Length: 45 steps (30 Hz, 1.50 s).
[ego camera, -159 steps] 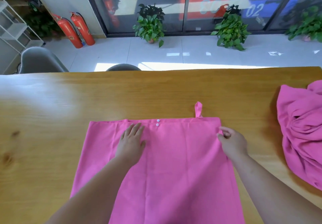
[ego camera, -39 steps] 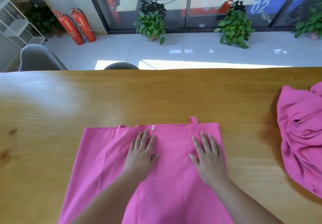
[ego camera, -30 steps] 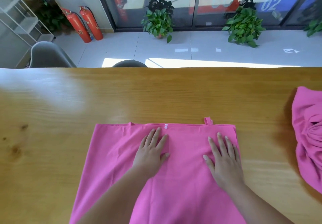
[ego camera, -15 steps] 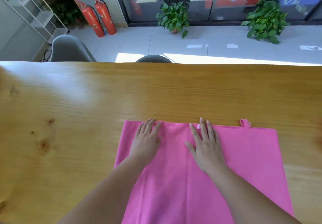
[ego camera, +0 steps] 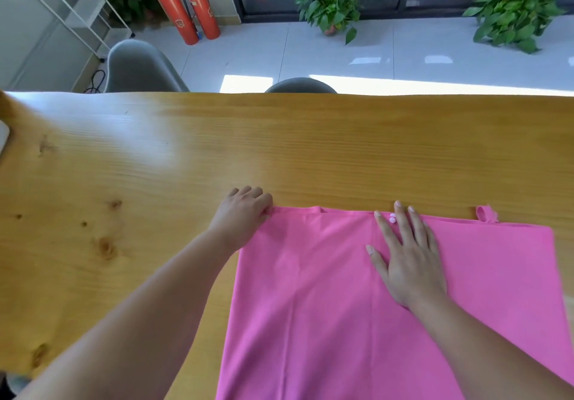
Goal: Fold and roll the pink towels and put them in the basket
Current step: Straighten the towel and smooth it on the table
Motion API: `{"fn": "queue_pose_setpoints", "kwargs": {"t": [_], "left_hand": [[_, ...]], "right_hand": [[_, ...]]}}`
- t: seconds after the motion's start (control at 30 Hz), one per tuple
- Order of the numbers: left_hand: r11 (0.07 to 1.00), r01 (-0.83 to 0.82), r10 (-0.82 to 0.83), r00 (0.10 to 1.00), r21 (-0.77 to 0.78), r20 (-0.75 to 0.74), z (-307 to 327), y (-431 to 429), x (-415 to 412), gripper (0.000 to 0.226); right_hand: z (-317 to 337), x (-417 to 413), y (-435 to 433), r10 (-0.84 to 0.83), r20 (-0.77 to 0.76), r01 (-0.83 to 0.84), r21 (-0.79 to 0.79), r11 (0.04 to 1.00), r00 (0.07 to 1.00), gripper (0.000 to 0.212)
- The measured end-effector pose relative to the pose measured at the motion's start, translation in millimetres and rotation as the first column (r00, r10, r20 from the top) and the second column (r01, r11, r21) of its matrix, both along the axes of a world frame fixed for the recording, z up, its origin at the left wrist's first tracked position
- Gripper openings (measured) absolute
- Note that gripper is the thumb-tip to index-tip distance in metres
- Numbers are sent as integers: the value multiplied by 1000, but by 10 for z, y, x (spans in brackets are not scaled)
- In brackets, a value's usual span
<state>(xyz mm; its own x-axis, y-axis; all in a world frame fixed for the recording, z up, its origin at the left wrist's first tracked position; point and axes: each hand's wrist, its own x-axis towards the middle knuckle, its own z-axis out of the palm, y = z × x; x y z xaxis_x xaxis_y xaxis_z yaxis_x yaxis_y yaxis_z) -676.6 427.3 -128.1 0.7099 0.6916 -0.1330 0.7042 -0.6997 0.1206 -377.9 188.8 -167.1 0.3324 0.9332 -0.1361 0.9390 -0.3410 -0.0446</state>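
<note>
Pink towel [ego camera: 326, 291]: spread flat on wooden counter [ego camera: 155, 166], near edge, right of centre. Left hand [ego camera: 242, 216]: fingers curled, pinching the towel's far left corner. Right hand [ego camera: 407, 259]: flat, fingers spread, pressing the cloth at the far hem, white snap buttons [ego camera: 392, 218] between its fingers. Hanging loop [ego camera: 484, 213] sticks out past the hem, to the right.

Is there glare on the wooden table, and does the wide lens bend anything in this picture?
Head view: yes, a pale glare patch washes out the grain on the table at left, clear of the pink towel. Head view: the fire extinguishers and white shelf lean, likely lens distortion; the towel looks sharp.
</note>
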Motion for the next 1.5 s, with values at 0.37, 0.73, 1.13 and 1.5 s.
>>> {"fn": "queue_pose_setpoints", "kwargs": {"t": [0.37,0.73,1.13,1.5], "left_hand": [[986,147,-166,934,-84,-316,738,457,-252,30],[942,-128,40,961,-311,-272,1570,322,40,22],[885,-126,36,978,-448,-204,1673,183,185,7],[844,-145,26,973,-516,-231,1717,133,203,5]], "right_hand": [[33,-19,-7,17,19,-17,23,1000,1000,74],[37,-5,-26,22,-11,-21,53,998,1000,75],[8,33,-45,40,-45,-37,79,996,998,70],[-26,50,-48,51,-41,-48,75,996,998,65]]}}
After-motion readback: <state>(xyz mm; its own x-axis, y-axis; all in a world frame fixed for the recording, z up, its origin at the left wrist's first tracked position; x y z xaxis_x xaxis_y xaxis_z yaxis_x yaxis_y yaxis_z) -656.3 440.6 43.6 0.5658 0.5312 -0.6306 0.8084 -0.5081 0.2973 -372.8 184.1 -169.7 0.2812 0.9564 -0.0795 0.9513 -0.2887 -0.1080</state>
